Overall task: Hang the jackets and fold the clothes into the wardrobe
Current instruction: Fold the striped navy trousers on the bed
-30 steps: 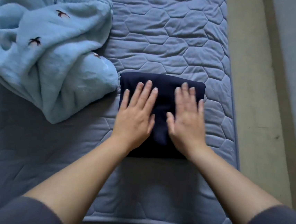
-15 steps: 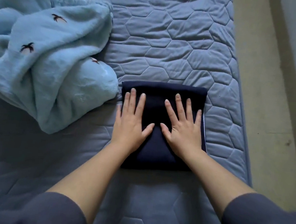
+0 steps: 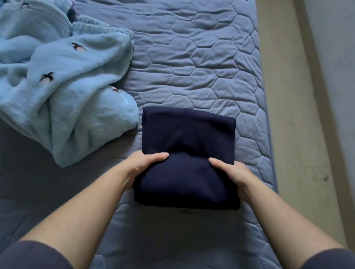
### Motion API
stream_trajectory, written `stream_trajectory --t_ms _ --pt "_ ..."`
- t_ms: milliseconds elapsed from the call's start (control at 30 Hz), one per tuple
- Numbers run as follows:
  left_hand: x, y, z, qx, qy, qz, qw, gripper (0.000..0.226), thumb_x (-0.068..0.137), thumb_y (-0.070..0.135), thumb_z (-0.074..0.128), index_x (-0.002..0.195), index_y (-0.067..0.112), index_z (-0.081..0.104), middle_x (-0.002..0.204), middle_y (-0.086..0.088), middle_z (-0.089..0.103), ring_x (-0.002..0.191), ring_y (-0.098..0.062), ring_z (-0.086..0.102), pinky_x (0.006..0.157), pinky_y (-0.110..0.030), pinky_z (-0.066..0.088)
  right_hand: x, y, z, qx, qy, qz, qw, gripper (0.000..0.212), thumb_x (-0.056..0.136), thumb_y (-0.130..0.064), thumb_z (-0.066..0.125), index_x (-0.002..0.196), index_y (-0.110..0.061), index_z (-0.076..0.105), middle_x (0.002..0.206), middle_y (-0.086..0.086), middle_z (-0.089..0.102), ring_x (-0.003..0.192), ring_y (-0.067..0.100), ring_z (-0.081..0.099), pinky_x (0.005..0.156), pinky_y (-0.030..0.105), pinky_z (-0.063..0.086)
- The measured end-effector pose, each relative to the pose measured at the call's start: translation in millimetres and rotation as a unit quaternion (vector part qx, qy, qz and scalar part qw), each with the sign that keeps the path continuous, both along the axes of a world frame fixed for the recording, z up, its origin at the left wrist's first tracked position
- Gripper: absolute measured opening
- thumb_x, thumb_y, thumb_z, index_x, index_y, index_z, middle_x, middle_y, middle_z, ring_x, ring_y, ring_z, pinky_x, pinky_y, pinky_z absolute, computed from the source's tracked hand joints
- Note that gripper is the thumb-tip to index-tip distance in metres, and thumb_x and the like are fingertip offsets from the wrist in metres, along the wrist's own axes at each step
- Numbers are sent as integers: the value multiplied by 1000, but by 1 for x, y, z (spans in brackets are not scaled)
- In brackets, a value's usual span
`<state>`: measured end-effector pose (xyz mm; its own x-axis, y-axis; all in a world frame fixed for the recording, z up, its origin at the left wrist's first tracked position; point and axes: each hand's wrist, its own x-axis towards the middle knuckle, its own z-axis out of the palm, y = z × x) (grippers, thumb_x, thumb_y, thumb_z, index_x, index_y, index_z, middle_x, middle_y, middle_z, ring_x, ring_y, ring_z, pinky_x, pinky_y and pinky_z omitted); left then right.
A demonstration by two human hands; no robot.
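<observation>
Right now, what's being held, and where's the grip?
The folded navy garment: left hand grips its left edge, right hand its right edge, toward the near end; thumbs on top, fingers hidden underneath.

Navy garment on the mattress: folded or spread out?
Folded. The navy garment is a compact layered rectangle on the mattress; the left hand and right hand grip its near sides.

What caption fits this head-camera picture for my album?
Left hand and right hand hold a folded navy garment by its sides on a quilted mattress, beside crumpled light-blue fleece.
</observation>
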<state>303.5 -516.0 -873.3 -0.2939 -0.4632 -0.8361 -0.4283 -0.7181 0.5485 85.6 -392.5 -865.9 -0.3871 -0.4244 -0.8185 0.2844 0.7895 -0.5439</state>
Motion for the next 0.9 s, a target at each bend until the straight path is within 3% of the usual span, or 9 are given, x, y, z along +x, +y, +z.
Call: stream_trajectory --t_ms 100,200,300,367,467,600,733,900 --pt "0 -3 27 -33 35 23 999 35 76 20 76 109 17 65 103 -2 73 97 -19 68 88 -33 52 -4 2 24 -44 -79 -20 996 42 76 -27 78 112 -9 66 100 6 74 91 21 71 75 31 55" --pt "5 -1 75 -39 66 20 997 48 73 18 78 118 16 62 111 -3 70 102 -21 66 93 -36 50 0 7 66 -79 -130 -17 988 43 75 -24 76 115 -12 65 105 6 73 96 20 70 74 30 55" --pt "18 6 143 -50 109 12 993 41 77 11 72 116 14 62 109 -4 71 98 -17 67 81 -28 53 8 15 126 -110 -165 -2 980 50 70 -21 75 118 -13 63 112 8 70 104 23 67 84 34 53" --pt "33 16 194 -49 131 17 990 35 78 10 69 112 13 63 105 -3 72 92 -14 69 71 -22 54 17 22 172 -123 -185 16 975 45 72 -19 76 115 -15 65 112 8 70 103 23 68 79 31 56" --pt "59 38 269 -44 154 42 986 36 72 15 69 107 12 64 102 -6 73 90 -16 70 68 -21 55 33 31 245 -138 -205 35 968 34 73 -20 75 106 -16 70 108 9 72 97 22 70 67 26 57" --pt "107 83 375 -76 151 124 978 34 77 9 66 111 7 62 101 -9 73 89 -19 70 68 -23 56 68 41 348 -149 -235 88 957 41 78 -23 70 116 -11 64 110 12 71 97 22 69 68 26 56" --pt "154 141 467 -146 135 222 955 36 77 8 65 113 5 62 101 -11 73 91 -22 70 75 -26 57 102 50 431 -122 -283 154 939 38 73 -40 71 102 -16 76 109 10 71 97 21 70 70 28 58" --pt "208 234 556 -201 154 332 909 26 82 3 58 107 7 65 99 -11 73 87 -21 70 71 -26 57 146 75 508 -149 -361 284 876 41 62 -38 85 93 -13 78 97 9 74 88 20 72 71 29 57"
